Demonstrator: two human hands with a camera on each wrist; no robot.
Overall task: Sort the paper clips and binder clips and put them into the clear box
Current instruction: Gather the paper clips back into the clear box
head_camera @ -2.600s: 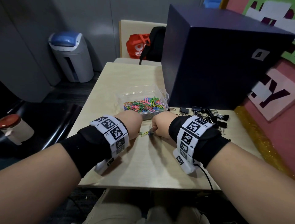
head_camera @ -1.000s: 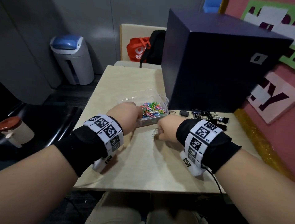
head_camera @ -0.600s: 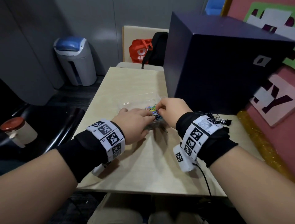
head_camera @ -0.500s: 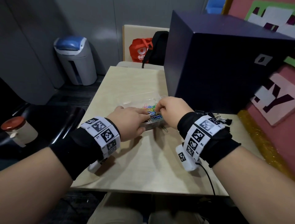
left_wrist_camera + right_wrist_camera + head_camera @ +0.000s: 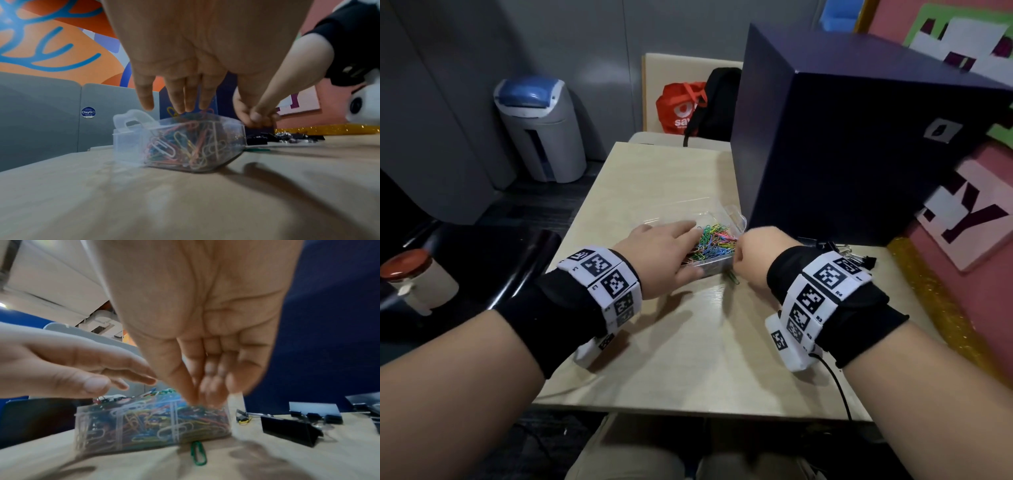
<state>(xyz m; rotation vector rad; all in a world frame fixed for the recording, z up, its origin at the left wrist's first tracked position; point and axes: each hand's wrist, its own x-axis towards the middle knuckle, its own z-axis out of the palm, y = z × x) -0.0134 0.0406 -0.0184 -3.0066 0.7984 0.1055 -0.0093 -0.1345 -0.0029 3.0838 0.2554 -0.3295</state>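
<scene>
Dropping paper clips [image 5: 710, 241] into the clear box [image 5: 179, 141] on the table [image 5: 688, 342], right hand [image 5: 205, 400] fingertips bunched at the near rim, left hand [image 5: 657, 253] flat and spread over the pile; best released low, then the stray green clip [image 5: 198, 453] and the binder clips [image 5: 292, 431].

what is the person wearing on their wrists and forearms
Both forearms are bare. Each wrist carries a black fabric cuff wrapped by a white band printed with square black-and-white code markers: left wrist band, right wrist band. A small white camera housing hangs under each cuff, and a thin black cable trails from the right one. The left hand and right hand are ungloved.
</scene>
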